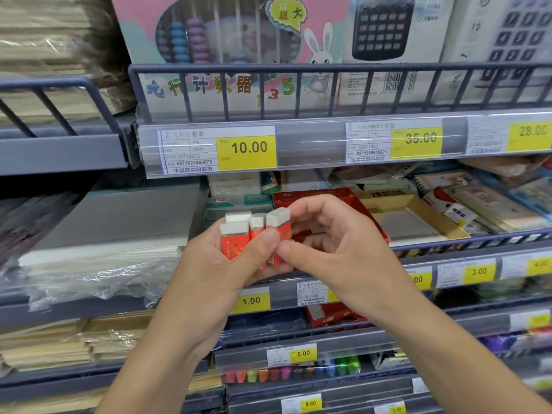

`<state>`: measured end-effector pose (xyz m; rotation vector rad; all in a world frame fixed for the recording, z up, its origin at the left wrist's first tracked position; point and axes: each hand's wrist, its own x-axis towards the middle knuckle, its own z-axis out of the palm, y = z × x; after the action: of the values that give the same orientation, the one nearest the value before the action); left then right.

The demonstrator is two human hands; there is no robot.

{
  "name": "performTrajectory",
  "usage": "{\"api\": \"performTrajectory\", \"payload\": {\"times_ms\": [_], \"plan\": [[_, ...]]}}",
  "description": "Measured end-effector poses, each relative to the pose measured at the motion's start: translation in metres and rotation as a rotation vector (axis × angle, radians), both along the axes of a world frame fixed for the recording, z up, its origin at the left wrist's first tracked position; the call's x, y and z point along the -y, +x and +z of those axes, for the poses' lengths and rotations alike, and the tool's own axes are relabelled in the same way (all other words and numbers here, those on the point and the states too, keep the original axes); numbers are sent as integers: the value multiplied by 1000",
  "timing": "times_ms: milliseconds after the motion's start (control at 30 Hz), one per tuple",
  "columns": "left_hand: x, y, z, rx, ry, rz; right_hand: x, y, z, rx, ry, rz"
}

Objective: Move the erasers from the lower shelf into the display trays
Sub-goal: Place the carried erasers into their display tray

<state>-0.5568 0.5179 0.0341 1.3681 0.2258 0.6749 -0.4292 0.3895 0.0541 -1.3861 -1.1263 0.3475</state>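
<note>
My left hand [239, 261] grips a bunch of several erasers [236, 240], white blocks in red paper sleeves, standing upright in front of the middle shelf. My right hand [334, 243] pinches the rightmost eraser [279, 227] of the bunch between thumb and fingers. Right behind my hands sits a red display tray [343, 198], mostly hidden by them. A tan cardboard tray [418, 216] lies beside it to the right. On the lower shelf, a red box [331, 316] shows under the price rail.
A wire rail [328, 85] fronts the upper shelf with an abacus box and calculators. Price labels [248, 150] line the shelf edges. Paper stacks in plastic wrap [89, 264] fill the left side. Notebooks lie at right, coloured markers [298, 373] below.
</note>
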Motion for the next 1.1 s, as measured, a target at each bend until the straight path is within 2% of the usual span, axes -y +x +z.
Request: {"api": "performTrajectory", "payload": {"times_ms": [167, 267, 333, 467, 633, 900, 1100], "plan": [[4, 0, 1, 14, 42, 34, 1, -2, -4, -21, 121, -58], [2, -3, 2, -51, 132, 120, 10, 15, 11, -19, 117, -115], [-1, -5, 3, -91, 201, 130, 18, 31, 26, 51, 10, -172], [-4, -6, 3, -83, 208, 132, 31, 67, 44, 330, -417, -257], [-4, -6, 3, -92, 221, 132, 31, 85, 54, 466, -768, -230], [-3, -5, 4, -87, 209, 121, 13, 93, 52, 506, -895, -158], [-4, -5, 3, -90, 207, 114, 5, 89, 49, 599, -925, -231]]}}
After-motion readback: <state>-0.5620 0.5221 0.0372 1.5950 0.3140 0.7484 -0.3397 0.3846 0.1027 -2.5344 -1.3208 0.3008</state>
